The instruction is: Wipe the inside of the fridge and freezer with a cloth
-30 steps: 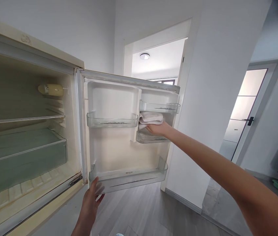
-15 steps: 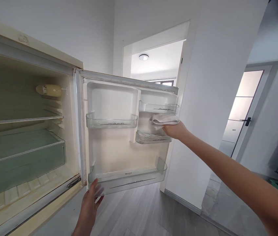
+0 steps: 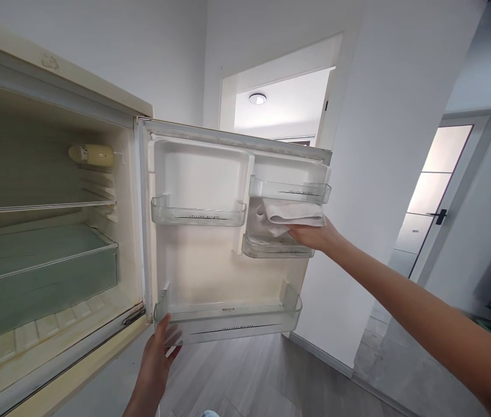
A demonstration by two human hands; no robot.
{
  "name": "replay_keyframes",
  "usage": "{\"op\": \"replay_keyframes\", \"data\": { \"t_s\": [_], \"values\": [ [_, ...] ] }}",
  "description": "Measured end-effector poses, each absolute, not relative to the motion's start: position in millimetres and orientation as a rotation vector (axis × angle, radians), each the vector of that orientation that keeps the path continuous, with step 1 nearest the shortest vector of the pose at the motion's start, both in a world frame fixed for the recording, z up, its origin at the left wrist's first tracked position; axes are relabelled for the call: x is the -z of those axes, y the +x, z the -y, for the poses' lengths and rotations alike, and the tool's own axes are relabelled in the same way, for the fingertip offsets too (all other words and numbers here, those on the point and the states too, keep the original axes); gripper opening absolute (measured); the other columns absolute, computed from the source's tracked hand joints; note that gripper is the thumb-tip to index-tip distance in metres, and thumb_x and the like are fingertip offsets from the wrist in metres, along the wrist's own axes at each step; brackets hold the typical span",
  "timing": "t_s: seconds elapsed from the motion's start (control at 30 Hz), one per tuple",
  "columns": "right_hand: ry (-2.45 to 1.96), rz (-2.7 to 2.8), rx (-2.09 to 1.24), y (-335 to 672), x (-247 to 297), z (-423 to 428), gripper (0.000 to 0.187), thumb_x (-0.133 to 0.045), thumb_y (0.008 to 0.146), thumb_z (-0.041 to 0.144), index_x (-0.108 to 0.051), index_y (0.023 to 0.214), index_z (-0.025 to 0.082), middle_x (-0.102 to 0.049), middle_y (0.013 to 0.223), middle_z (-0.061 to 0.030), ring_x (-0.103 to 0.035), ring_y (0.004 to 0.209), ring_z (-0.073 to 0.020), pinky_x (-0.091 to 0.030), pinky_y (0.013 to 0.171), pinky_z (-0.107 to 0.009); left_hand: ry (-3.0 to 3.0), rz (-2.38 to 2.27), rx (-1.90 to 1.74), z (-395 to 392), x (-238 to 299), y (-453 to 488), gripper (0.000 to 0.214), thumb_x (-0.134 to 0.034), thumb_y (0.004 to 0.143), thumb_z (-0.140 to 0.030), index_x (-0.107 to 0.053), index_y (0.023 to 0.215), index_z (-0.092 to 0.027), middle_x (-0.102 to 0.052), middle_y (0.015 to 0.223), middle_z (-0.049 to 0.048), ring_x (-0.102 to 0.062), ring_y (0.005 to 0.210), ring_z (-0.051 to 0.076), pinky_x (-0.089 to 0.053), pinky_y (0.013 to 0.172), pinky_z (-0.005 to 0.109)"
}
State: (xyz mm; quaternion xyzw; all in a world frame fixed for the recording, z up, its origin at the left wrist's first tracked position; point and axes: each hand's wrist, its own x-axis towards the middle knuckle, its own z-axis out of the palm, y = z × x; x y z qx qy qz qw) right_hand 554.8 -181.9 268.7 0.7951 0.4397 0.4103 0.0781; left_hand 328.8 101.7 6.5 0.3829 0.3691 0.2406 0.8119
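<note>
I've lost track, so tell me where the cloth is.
In the head view, right of centre, the cloth is in the right hand, between two small right bins on the door.

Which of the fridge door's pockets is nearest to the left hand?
The wide bottom utility pocket, with the left hand at its corner; the others sit higher.

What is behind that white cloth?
The fridge door shows around the white cloth, between a clear upper bin and a clear lower bin. Whatever lies directly behind the cloth is covered.

room above bottom bin (image 3: 237, 331) — upper bin (image 3: 289, 189) crowds cloth (image 3: 295, 213)
</note>
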Motion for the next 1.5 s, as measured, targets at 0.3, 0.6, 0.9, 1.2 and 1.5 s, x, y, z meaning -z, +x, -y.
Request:
{"op": "replay_keyframes", "data": {
  "t_s": [0.3,0.6,0.9,1.2,1.5],
  "values": [
    [2.351,-1.389,-1.117,527.7,-272.8,126.1,0.045,-0.035,0.092,0.026,-0.049,0.134,0.026,-0.060,0.127,-0.0090,-0.054,0.109,-0.0270,-0.044,0.079,-0.033,0.826,-0.763,-0.527,-94.6,-13.4,327.3,0.060,-0.070,0.054,-0.060,-0.055,0.104,-0.030,-0.055,0.118,0.0002,-0.054,0.101,0.017,-0.044,0.094,0.040],
    [2.596,-1.439,-0.860,539.7,-278.0,140.0,0.052,-0.032,0.093,0.030,-0.034,0.145,0.031,-0.061,0.127,-0.0074,-0.061,0.103,-0.0254,-0.047,0.080,-0.034,0.819,-0.768,-0.520,-97.6,-12.7,326.9,0.060,-0.071,0.054,-0.060,-0.056,0.104,-0.029,-0.057,0.115,0.0015,-0.055,0.100,0.018,-0.044,0.096,0.042],
    [2.942,-1.135,-0.690,549.1,-283.1,174.9,0.048,-0.025,0.094,0.035,-0.052,0.132,0.022,-0.064,0.121,-0.0087,-0.060,0.105,-0.0287,-0.046,0.085,-0.040,0.826,-0.782,-0.521,-94.2,-14.5,331.0,0.065,-0.071,0.053,-0.061,-0.053,0.106,-0.030,-0.053,0.125,0.0024,-0.053,0.108,0.021,-0.042,0.104,0.045],
    [3.098,-1.482,-0.620,521.0,-279.2,119.2,0.045,-0.028,0.093,0.039,-0.056,0.126,0.027,-0.065,0.119,-0.0039,-0.058,0.107,-0.0267,-0.046,0.086,-0.038,0.854,-0.774,-0.556,-94.3,-7.7,336.0,0.068,-0.070,0.052,-0.064,-0.053,0.108,-0.029,-0.053,0.125,0.0042,-0.053,0.109,0.021,-0.042,0.105,0.046],
    [3.202,-1.547,-0.259,532.0,-269.0,114.9,0.044,-0.034,0.090,0.046,-0.062,0.117,0.025,-0.063,0.124,-0.0048,-0.060,0.104,-0.0256,-0.048,0.081,-0.033,0.872,-0.763,-0.567,-94.3,-4.8,339.1,0.071,-0.070,0.052,-0.065,-0.054,0.111,-0.029,-0.052,0.128,0.0050,-0.053,0.110,0.022,-0.043,0.103,0.046]
  ]
}}
